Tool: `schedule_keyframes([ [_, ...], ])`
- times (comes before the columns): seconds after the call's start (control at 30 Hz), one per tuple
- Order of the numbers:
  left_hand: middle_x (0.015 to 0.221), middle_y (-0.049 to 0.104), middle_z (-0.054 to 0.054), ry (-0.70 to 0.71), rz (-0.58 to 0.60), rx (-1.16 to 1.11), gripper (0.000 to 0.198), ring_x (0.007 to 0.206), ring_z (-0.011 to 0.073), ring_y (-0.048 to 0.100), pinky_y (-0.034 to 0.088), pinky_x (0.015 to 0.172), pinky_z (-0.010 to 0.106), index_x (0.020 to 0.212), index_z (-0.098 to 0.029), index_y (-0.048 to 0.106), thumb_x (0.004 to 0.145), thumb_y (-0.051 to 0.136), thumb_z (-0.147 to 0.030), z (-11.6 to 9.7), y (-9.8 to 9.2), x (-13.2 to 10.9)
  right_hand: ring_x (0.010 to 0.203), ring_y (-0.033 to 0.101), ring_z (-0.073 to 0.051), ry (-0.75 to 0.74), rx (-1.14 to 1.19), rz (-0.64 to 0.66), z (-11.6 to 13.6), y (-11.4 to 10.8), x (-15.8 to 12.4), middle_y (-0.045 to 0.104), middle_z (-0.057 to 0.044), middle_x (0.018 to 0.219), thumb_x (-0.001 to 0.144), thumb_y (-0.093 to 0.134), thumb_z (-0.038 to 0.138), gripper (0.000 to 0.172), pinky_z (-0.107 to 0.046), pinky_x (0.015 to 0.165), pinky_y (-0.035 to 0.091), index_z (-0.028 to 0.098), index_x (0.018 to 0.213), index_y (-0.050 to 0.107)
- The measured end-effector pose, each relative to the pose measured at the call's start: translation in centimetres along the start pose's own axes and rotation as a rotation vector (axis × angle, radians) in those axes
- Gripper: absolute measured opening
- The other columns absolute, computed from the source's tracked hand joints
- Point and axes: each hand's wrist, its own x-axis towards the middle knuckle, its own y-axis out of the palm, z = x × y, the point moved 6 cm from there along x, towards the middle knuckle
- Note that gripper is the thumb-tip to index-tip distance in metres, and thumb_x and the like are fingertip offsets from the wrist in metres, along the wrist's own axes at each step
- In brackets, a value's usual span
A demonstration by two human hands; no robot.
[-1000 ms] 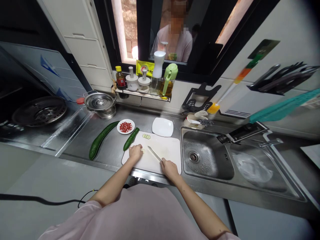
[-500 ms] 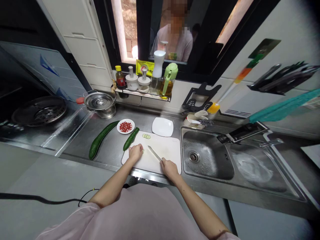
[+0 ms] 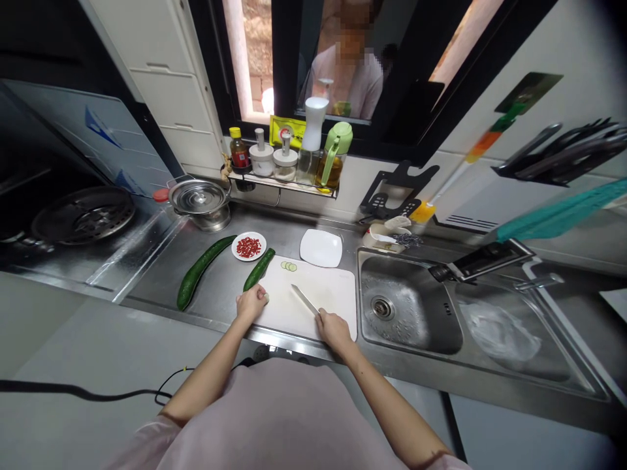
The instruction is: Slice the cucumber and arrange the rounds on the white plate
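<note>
My R grip (image 3: 335,330) is clamped on the knife (image 3: 304,299), over the board (image 3: 333,290). L grip (image 3: 251,304) pinches a slice (image 3: 267,298) nr the short cuke (image 3: 258,269).

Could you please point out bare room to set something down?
Bare steel counter lies between the long dark-green cucumber and the left hand; the white rectangular cutting board is bare right of the silver-bladed knife, beyond the right hand. The narrow wall shelf of bottles and jars is crowded.
</note>
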Motion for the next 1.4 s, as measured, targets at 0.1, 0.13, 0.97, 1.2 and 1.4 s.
schedule_keyframes([
  [0.1, 0.088, 0.071, -0.001, 0.004, -0.001, 0.044, 0.013, 0.087, 0.0171, 0.062, 0.034, 0.082, 0.031, 0.093, -0.025, 0.062, 0.081, 0.059, -0.029, 0.2, 0.0, 0.0, 0.091, 0.066, -0.023, 0.004, 0.003, 0.003, 0.1, -0.1, -0.1, 0.07, -0.012, 0.096, 0.1, 0.028, 0.033, 0.032, -0.029, 0.073, 0.04, 0.019, 0.109, 0.055],
  [0.13, 0.088, 0.071, -0.001, 0.009, -0.001, 0.056, 0.013, 0.087, 0.0175, 0.062, 0.034, 0.083, 0.031, 0.093, -0.025, 0.062, 0.081, 0.059, -0.029, 0.2, 0.0, 0.0, 0.091, 0.066, -0.023, 0.003, 0.003, 0.002, 0.1, -0.2, -0.1, 0.07, -0.012, 0.096, 0.1, 0.028, 0.033, 0.032, -0.029, 0.073, 0.04, 0.019, 0.109, 0.055],
  [0.97, 0.105, 0.065, 0.005, 0.139, -0.164, -0.068, 0.024, 0.099, 0.0206, 0.06, 0.039, 0.084, 0.032, 0.106, -0.025, 0.064, 0.085, 0.052, -0.027, -5.9, 0.7, 2.7, 0.094, 0.066, -0.023, 0.022, 0.042, 0.012, -0.1, -0.4, 0.1, 0.07, -0.013, 0.098, 0.098, 0.032, 0.03, 0.03, -0.031, 0.076, 0.042, 0.018, 0.109, 0.057],
  [1.2, 0.118, 0.06, 0.009, 0.22, -0.087, 0.08, 0.039, 0.111, 0.0248, 0.054, 0.037, 0.092, 0.036, 0.125, -0.029, 0.06, 0.088, 0.048, -0.025, -9.1, 2.0, 6.1, 0.094, 0.066, -0.025, 0.038, 0.065, 0.005, -0.2, -0.3, 0.3, 0.071, -0.014, 0.097, 0.097, 0.033, 0.028, 0.029, -0.032, 0.076, 0.043, 0.018, 0.109, 0.058],
  [1.4, 0.12, 0.056, 0.011, 0.347, -0.03, 0.23, 0.04, 0.112, 0.0253, 0.051, 0.033, 0.096, 0.038, 0.128, -0.029, 0.059, 0.091, 0.045, -0.03, -11.2, 3.0, 7.8, 0.095, 0.066, -0.024, 0.054, 0.073, 0.003, -0.3, -0.3, 0.3, 0.071, -0.014, 0.097, 0.097, 0.033, 0.028, 0.03, -0.032, 0.077, 0.044, 0.018, 0.109, 0.058],
])
